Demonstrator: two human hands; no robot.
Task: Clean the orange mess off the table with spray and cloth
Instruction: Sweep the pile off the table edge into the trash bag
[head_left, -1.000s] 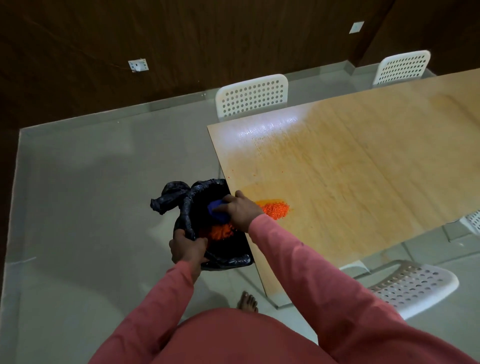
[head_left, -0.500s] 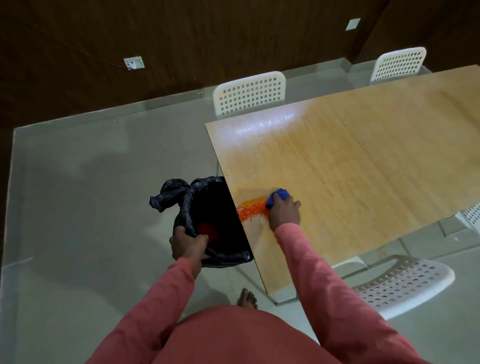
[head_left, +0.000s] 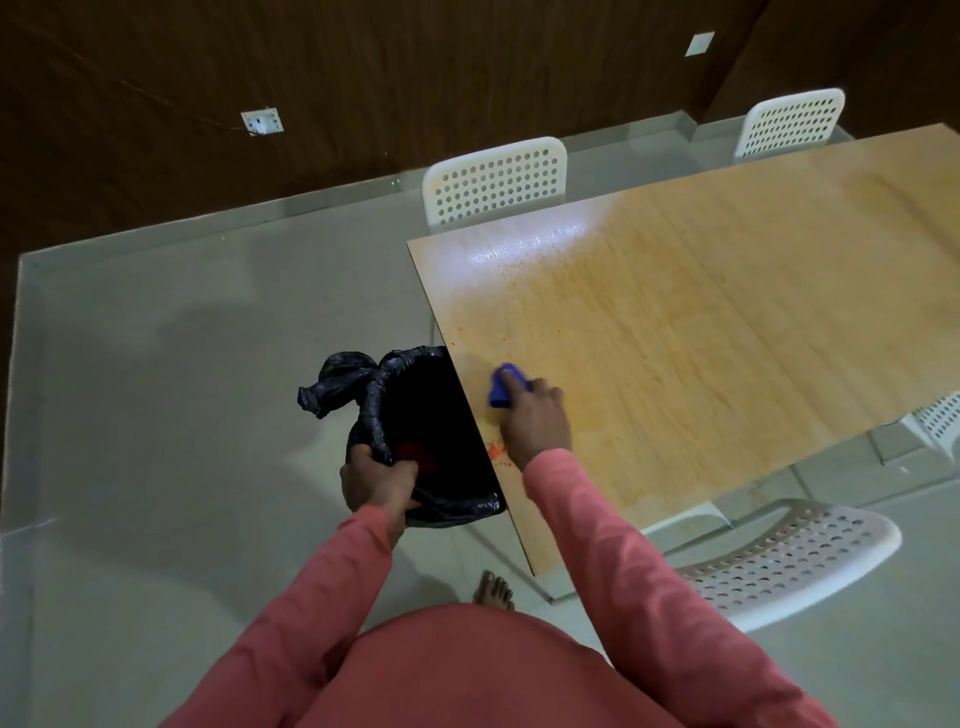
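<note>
Along the worktop (head_left: 701, 322) edge, the bin (head_left: 431, 441), held below by left hand (head_left: 376, 480) fingers curled on its rim, waits beside the right hand (head_left: 535, 418) gripping the cloth (head_left: 500, 391), orange mess (head_left: 496, 451) lying just behind, nearer the person.

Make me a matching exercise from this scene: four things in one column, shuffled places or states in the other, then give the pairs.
1. blue cloth
2. black bin bag
3. orange crumbs
4. white chair

A. pulled out at the table's near side
B. scattered by the table edge
C. under the right hand
D. rim gripped by the left hand

Pairs: 1-C, 2-D, 3-B, 4-A
</note>
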